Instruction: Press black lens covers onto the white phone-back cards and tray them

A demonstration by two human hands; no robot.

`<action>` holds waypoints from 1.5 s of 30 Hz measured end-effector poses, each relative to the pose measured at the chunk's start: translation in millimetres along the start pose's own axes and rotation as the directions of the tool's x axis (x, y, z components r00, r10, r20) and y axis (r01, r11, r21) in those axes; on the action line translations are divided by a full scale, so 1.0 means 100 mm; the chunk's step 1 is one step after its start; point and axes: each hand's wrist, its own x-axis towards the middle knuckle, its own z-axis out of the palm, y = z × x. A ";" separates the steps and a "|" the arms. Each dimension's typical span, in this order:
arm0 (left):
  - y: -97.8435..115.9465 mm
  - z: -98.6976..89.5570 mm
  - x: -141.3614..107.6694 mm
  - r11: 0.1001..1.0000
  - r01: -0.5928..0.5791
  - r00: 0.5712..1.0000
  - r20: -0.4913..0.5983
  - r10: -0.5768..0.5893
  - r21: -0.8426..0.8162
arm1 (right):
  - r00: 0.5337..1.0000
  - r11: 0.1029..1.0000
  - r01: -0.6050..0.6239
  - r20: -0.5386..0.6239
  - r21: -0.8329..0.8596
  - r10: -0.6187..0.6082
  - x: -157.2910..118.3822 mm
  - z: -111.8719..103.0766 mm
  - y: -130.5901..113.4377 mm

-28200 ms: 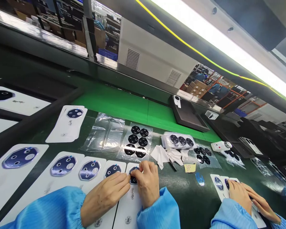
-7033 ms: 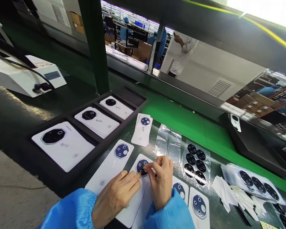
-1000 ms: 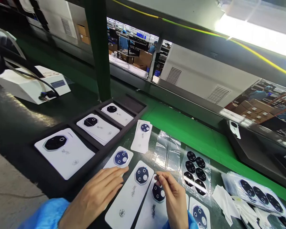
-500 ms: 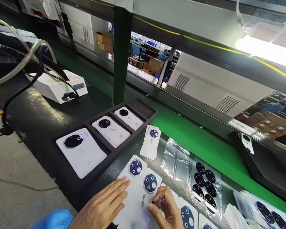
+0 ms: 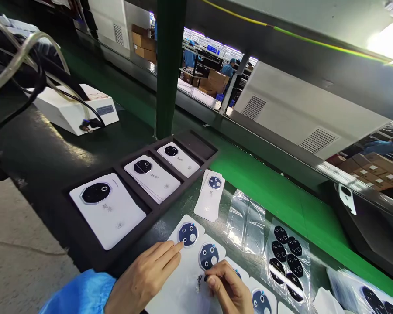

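Under the flat left hand, a panel points lengthwise away; right hand apparently pinches something dark.

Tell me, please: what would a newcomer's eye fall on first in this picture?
Probably the two bare hands at the bottom middle, the right one seemingly pinching a small dark piece over white panels with blue octagonal patches. Next, perhaps, the black tray to their upper left, with more panels in three compartments. A bright green strip slanting across the right also stands out.
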 end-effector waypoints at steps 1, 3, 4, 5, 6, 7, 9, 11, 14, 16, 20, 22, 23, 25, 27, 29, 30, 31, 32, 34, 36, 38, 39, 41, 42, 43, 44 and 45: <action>0.00 0.01 -0.01 1.000 0.003 1.000 0.006 -0.003 -0.005 | 1.000 1.000 0.000 -0.004 0.004 0.000 0.01 0.01 -0.01; -0.01 0.01 -0.01 1.000 0.008 1.000 0.019 -0.008 -0.006 | 1.000 0.999 -0.017 -0.018 0.032 0.018 0.03 0.02 0.00; -0.01 0.01 -0.01 1.000 0.006 1.000 0.025 -0.006 -0.005 | 0.999 0.998 -0.027 -0.027 0.057 0.028 0.04 0.03 0.00; -0.01 0.01 -0.01 1.000 0.003 0.999 0.032 -0.003 -0.001 | 0.999 0.995 -0.037 -0.034 0.088 0.040 0.05 0.04 0.01; -0.02 0.01 -0.01 1.000 -0.002 0.999 0.034 0.002 0.005 | 0.998 0.991 -0.051 -0.040 0.120 0.056 0.05 0.05 0.01; -0.02 0.01 -0.01 1.000 -0.007 0.999 0.036 0.007 0.008 | 0.996 0.987 -0.069 -0.045 0.146 0.076 0.06 0.05 0.01; -0.03 0.02 -0.01 1.000 -0.016 0.999 0.045 0.016 0.009 | 0.993 0.984 -0.095 -0.055 0.153 0.105 0.08 0.05 0.00; -0.03 0.03 -0.02 1.000 -0.022 0.998 0.055 0.021 0.009 | 0.994 0.991 -0.083 -0.064 0.101 0.090 0.10 0.05 -0.02; -0.03 0.04 -0.03 1.000 -0.017 0.999 0.051 0.016 0.019 | 0.998 0.998 -0.053 -0.030 0.027 0.054 0.18 0.06 -0.04; -0.02 0.05 -0.04 0.999 -0.012 0.999 0.037 0.011 0.033 | 0.997 0.998 -0.057 0.047 -0.013 0.058 0.25 0.09 -0.05; -0.02 0.05 -0.03 0.998 -0.015 0.998 0.065 0.011 0.060 | 0.992 0.981 0.071 0.118 -0.182 -0.050 0.39 0.25 -0.05; -0.02 0.04 -0.02 0.998 -0.010 0.997 0.078 0.004 0.069 | 0.978 0.930 0.203 0.104 -0.305 -0.179 0.45 0.35 -0.04; -0.02 0.03 -0.01 0.998 -0.006 0.997 0.078 0.000 0.069 | 0.962 0.887 0.275 0.112 -0.370 -0.251 0.47 0.39 -0.04; -0.01 0.02 0.00 0.998 -0.001 0.997 0.078 -0.004 0.064 | 0.914 0.775 0.401 0.152 -0.489 -0.376 0.51 0.46 -0.02; -0.01 0.02 0.00 0.998 0.000 0.997 0.082 -0.006 0.064 | 0.869 0.666 0.478 0.198 -0.573 -0.453 0.53 0.49 -0.01; -0.01 0.02 0.00 0.997 0.001 0.997 0.078 -0.006 0.072 | 0.844 0.597 0.509 0.223 -0.620 -0.488 0.54 0.50 -0.01; -0.01 0.03 0.00 0.997 0.003 0.997 0.075 -0.009 0.076 | 0.836 0.573 0.517 0.232 -0.636 -0.497 0.54 0.50 0.00; -0.01 0.03 -0.01 0.997 0.007 0.997 0.073 -0.013 0.075 | 0.831 0.552 0.521 0.239 -0.652 -0.502 0.54 0.51 0.00; -0.01 0.03 -0.01 0.997 0.010 0.997 0.070 -0.015 0.072 | 0.827 0.529 0.523 0.247 -0.668 -0.505 0.54 0.51 0.00; -0.02 0.04 -0.01 0.998 0.011 0.998 0.068 -0.015 0.059 | 0.819 0.481 0.524 0.260 -0.703 -0.512 0.54 0.52 0.01; -0.02 0.03 -0.01 0.999 0.008 0.998 0.069 -0.011 0.047 | 0.817 0.452 0.516 0.261 -0.727 -0.513 0.56 0.54 0.01; -0.02 0.03 -0.01 0.999 0.005 0.997 0.075 -0.008 0.039 | 0.833 0.485 0.495 0.234 -0.721 -0.502 0.59 0.53 0.00; -0.02 0.03 -0.01 0.999 0.006 0.997 0.076 -0.008 0.034 | 0.843 0.518 0.481 0.210 -0.707 -0.495 0.61 0.53 -0.03; -0.02 0.02 -0.02 1.000 0.003 0.997 0.078 -0.005 0.029 | 0.850 0.574 0.458 0.146 -0.679 -0.506 0.63 0.50 -0.08; -0.02 0.02 -0.02 1.000 -0.005 0.996 0.085 0.002 0.027 | 0.843 0.582 0.455 0.115 -0.674 -0.525 0.63 0.48 -0.12; -0.02 0.02 -0.03 1.000 -0.015 0.996 0.090 0.012 0.027 | 0.829 0.577 0.461 0.094 -0.675 -0.552 0.63 0.47 -0.14; -0.02 0.02 -0.02 0.999 -0.025 0.995 0.097 0.022 0.031 | 0.809 0.558 0.476 0.088 -0.680 -0.582 0.62 0.46 -0.16; -0.02 0.02 -0.02 0.999 -0.032 0.995 0.100 0.028 0.040 | 0.787 0.529 0.496 0.099 -0.689 -0.609 0.60 0.46 -0.17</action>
